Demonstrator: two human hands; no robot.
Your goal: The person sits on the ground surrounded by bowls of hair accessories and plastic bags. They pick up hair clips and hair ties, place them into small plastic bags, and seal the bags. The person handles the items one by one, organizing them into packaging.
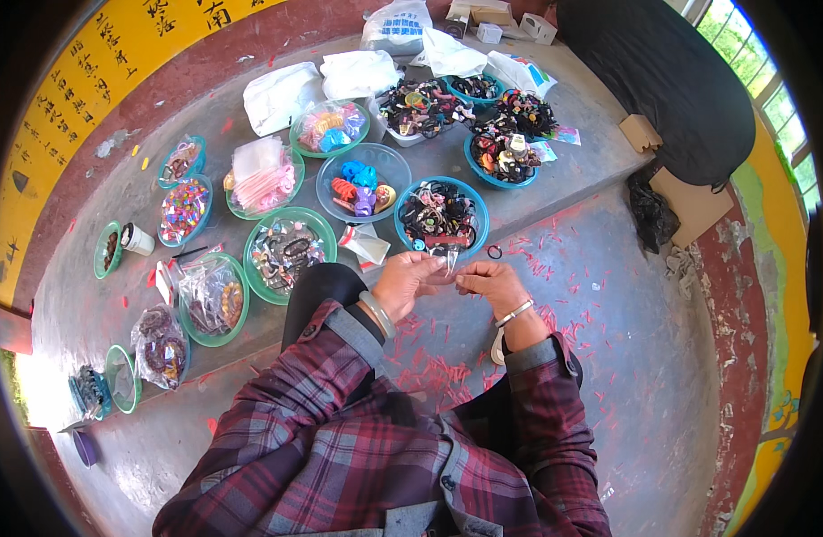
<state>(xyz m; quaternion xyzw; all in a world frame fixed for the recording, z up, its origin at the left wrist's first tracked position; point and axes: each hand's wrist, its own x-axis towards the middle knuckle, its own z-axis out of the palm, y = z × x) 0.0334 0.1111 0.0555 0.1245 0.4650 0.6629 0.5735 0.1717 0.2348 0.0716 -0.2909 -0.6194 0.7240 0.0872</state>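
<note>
My left hand [406, 288] and my right hand [499, 290] come close together in front of a blue basin [481, 201] heaped with dark hair ties [440, 212]. Fingers of the left hand pinch a small whitish, shiny piece [451, 258], too small to tell its kind. My right hand's thumb and forefinger are pressed together beside it; whatever they hold cannot be made out. A black hair tie [494, 251] shows just beyond the right fingertips. Left of the hands lies a white packet [367, 244] at the ledge's edge.
Bowls of hair accessories cover the raised grey ledge: scrunchies [363, 183], pink packets [262, 183], colourful pieces [186, 210], and a green basin [248, 259] of bagged items. White bags [284, 94] stand behind. Red scraps [438, 371] litter the floor. A black bag [651, 215] lies right, beside cardboard [694, 206].
</note>
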